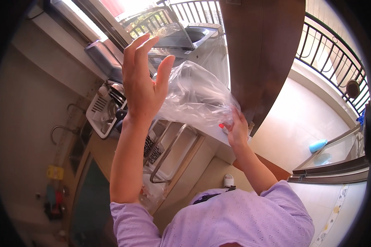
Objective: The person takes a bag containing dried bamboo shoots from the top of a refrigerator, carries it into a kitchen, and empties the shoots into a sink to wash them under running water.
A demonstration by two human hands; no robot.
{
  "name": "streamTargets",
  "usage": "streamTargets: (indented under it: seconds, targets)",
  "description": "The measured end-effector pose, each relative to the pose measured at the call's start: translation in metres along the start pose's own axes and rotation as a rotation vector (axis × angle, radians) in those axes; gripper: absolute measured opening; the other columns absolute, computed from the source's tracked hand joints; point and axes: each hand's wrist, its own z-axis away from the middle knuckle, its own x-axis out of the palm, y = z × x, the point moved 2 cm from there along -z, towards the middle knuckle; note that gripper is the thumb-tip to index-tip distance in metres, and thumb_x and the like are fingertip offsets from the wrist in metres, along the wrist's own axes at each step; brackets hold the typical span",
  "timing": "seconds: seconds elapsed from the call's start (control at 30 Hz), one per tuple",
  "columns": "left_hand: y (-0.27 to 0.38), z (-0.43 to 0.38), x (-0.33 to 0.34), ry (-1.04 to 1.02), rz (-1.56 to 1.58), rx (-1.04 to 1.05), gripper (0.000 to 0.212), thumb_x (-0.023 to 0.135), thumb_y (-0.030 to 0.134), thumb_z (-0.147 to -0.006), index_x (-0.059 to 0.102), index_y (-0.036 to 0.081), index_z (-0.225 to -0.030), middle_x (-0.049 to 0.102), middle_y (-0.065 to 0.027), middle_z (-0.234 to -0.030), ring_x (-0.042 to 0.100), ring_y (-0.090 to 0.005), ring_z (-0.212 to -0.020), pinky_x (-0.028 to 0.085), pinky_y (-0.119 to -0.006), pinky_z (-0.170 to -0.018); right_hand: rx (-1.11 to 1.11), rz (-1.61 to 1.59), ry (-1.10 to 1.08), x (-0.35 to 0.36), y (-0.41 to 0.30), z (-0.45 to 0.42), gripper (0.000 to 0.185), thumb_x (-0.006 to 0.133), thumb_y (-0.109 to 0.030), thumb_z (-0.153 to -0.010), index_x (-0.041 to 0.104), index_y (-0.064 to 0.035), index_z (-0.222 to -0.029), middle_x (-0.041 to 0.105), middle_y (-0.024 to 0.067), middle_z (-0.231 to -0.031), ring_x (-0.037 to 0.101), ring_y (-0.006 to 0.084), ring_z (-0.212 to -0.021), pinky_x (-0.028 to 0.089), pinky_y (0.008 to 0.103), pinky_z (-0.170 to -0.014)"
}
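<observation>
My left hand [143, 80] is raised in the upper middle of the view, its fingers apart and nothing in its grasp. Just beside its thumb spreads a clear, crumpled plastic bag [198, 89], puffed out above the counter. My right hand [238, 128] pinches the gathered lower right end of this bag. A small red-tipped item [222, 126] shows by the right thumb; what it is I cannot tell. Whether anything lies inside the bag is not visible.
A white dish rack [95, 123] holding dishes stands at left, near a curved faucet [60, 126]. Below the bag is a metal-tube rack [173, 145]. A tall dark brown panel [262, 55] rises right of the bag. Behind is an open-lidded washing machine [204, 34].
</observation>
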Motion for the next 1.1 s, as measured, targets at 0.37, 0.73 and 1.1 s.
streamTargets:
  seconds: [0.37,0.73,1.1]
  targets:
    - [-0.014,0.077,0.108,-1.311,-0.090,-0.168,0.025,0.054,0.028,-0.085,0.065,0.006,-0.085,0.062,-0.0137,-0.087,0.059,-0.0326,-0.087,0.044,-0.043,-0.079,-0.044,-0.060,0.015,-0.018,0.018,-0.014,0.015,0.052,-0.019,-0.092,0.056,-0.0093,-0.102,0.060,0.0013,-0.098,0.061,0.0144,-0.083,0.055,0.0338,-0.067]
    - [-0.048,0.138,0.174,-1.671,-0.381,0.028,0.089,0.079,0.050,-0.053,0.047,0.009,-0.126,0.034,-0.0153,-0.139,0.029,-0.0304,-0.130,0.020,-0.056,-0.105,-0.036,0.501,-0.122,-0.040,-0.016,0.008,0.030,0.058,-0.018,-0.088,0.052,-0.0046,-0.114,0.057,0.0054,-0.109,0.056,0.0177,-0.095,0.049,0.0333,-0.078]
    - [-0.052,0.128,0.171,-1.515,-0.202,0.035,0.024,0.068,0.031,-0.074,0.068,0.009,-0.085,0.067,-0.0095,-0.091,0.062,-0.0270,-0.093,0.039,-0.040,-0.088,-0.641,1.672,-0.135,-0.096,-0.065,0.051,0.037,0.070,-0.018,-0.074,0.056,-0.0018,-0.104,0.056,0.0140,-0.103,0.055,0.0313,-0.093,0.046,0.0384,-0.078]
